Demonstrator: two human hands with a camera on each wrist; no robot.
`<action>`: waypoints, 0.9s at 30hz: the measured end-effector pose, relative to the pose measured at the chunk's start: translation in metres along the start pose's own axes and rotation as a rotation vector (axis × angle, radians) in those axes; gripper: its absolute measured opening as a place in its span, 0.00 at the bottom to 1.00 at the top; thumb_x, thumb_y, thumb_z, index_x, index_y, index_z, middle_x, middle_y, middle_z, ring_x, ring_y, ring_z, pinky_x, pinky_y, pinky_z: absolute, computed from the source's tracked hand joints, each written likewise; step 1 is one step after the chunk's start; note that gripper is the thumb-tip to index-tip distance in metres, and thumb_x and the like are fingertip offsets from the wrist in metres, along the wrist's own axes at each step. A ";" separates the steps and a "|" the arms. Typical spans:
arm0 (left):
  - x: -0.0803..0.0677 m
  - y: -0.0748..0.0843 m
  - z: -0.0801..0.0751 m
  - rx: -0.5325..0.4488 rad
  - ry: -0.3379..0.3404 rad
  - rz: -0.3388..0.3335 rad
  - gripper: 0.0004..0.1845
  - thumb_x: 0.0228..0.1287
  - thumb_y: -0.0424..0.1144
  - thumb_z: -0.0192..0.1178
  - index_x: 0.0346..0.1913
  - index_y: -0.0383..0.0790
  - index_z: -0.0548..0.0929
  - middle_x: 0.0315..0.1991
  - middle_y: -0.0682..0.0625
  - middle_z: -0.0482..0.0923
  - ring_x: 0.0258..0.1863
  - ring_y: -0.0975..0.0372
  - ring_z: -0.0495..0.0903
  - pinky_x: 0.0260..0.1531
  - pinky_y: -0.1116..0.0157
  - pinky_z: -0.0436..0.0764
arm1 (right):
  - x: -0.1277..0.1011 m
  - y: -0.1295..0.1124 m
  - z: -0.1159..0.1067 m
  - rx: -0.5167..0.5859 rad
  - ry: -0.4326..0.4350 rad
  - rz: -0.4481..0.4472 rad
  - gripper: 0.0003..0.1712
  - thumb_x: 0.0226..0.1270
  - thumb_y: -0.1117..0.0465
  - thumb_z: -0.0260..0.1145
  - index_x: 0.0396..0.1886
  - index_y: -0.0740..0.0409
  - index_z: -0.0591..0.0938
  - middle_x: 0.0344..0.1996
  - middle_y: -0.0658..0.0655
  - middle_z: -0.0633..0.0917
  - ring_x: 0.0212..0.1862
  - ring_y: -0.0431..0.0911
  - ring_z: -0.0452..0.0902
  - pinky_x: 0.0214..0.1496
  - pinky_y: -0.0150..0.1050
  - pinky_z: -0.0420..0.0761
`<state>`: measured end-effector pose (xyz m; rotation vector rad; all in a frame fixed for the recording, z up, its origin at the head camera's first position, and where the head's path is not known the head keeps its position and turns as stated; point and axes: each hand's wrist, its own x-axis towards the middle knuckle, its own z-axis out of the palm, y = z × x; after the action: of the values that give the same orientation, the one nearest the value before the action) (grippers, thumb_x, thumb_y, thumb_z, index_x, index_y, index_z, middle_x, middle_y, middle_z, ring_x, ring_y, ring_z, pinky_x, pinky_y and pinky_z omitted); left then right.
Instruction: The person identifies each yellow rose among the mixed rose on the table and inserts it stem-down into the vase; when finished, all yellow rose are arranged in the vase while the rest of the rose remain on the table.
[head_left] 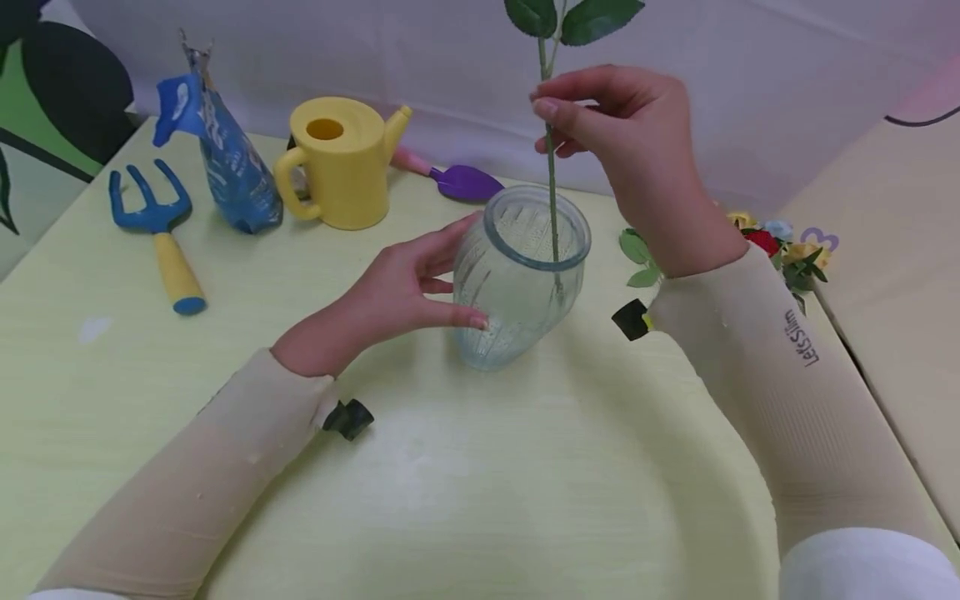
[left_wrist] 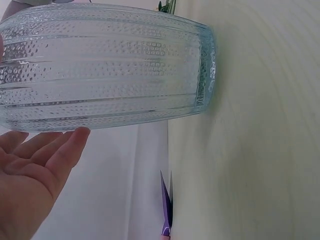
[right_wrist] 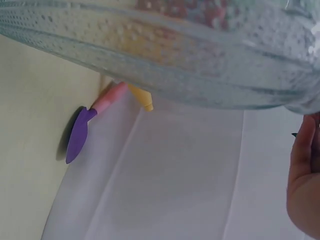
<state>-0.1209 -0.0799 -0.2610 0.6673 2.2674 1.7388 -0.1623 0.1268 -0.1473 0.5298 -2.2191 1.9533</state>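
A clear ribbed glass vase (head_left: 504,321) stands on the pale table. My left hand (head_left: 397,287) holds its side, thumb on the near face and fingers reaching behind; in the left wrist view the fingertips (left_wrist: 80,134) touch the textured glass (left_wrist: 110,70). Above the vase, my right hand (head_left: 641,137) pinches a green flower stem (head_left: 552,171) between thumb and fingers. The stem's lower end is inside the vase mouth. Two leaves (head_left: 600,20) show at the top; anything higher is out of frame. In the right wrist view the vase (right_wrist: 175,65) fills the top, with part of the right hand (right_wrist: 305,185) at the edge.
Behind stand a yellow watering can (head_left: 348,187) and a blue bag (head_left: 238,171). A purple trowel (head_left: 467,183) with a pink handle lies near the back edge, a blue hand fork (head_left: 153,218) at left. Several artificial flowers (head_left: 802,254) lie at right, partly behind the right forearm.
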 end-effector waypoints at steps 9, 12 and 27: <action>0.001 -0.003 -0.001 -0.008 -0.021 0.003 0.52 0.42 0.40 0.75 0.70 0.63 0.57 0.66 0.60 0.62 0.60 0.66 0.67 0.49 0.66 0.77 | -0.027 -0.003 0.003 -0.164 -0.223 0.009 0.07 0.52 0.69 0.71 0.33 0.62 0.87 0.33 0.57 0.85 0.35 0.49 0.82 0.47 0.37 0.79; -0.001 -0.004 -0.002 -0.012 -0.022 0.009 0.51 0.43 0.40 0.74 0.70 0.63 0.56 0.66 0.60 0.61 0.60 0.66 0.67 0.49 0.65 0.77 | -0.031 -0.002 0.005 -0.306 -0.292 -0.027 0.05 0.52 0.67 0.71 0.31 0.61 0.87 0.31 0.54 0.86 0.36 0.46 0.82 0.44 0.36 0.79; -0.001 -0.004 -0.002 -0.011 -0.023 0.013 0.50 0.43 0.41 0.74 0.69 0.65 0.56 0.65 0.61 0.63 0.60 0.66 0.68 0.50 0.63 0.77 | -0.033 0.005 0.004 -0.501 -0.423 0.013 0.04 0.55 0.64 0.70 0.32 0.59 0.87 0.30 0.53 0.86 0.37 0.42 0.82 0.41 0.34 0.78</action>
<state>-0.1222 -0.0830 -0.2647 0.6978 2.2415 1.7390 -0.1331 0.1292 -0.1634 0.9072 -2.8305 1.2871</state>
